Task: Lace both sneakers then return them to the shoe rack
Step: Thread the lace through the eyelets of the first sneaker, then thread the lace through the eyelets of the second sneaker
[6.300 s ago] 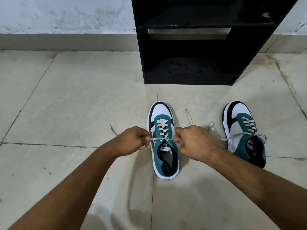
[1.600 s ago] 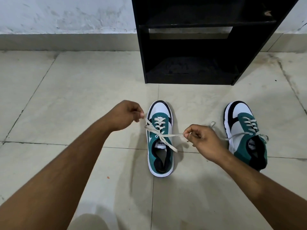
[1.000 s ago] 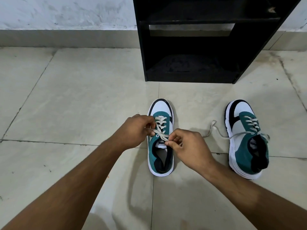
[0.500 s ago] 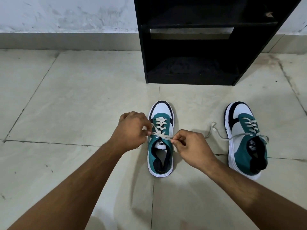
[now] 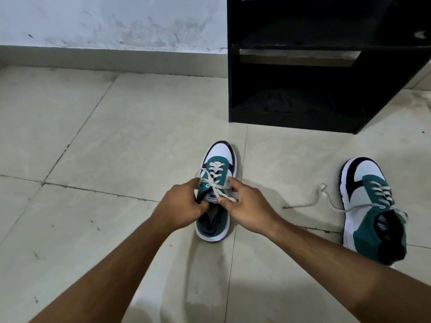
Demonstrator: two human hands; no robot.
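A green, white and black sneaker (image 5: 219,159) stands on the floor in front of me, toe pointing away. Its cream lace (image 5: 214,183) is crossed over the tongue. My left hand (image 5: 180,206) grips the lace and the shoe's left collar. My right hand (image 5: 247,206) pinches the lace on the right side. The second sneaker (image 5: 370,206) stands to the right, its loose lace end (image 5: 312,201) trailing on the floor. The black shoe rack (image 5: 303,66) stands behind, shelves bare.
The floor (image 5: 105,136) is pale tile with dark grout lines. A white scuffed wall (image 5: 105,19) with a grey skirting runs along the back. My forearms reach in from the bottom of the view.
My hands have closed in over the tongue of the near sneaker, and the lace now crosses between them. The view has shifted so the rack and shoes sit further right.
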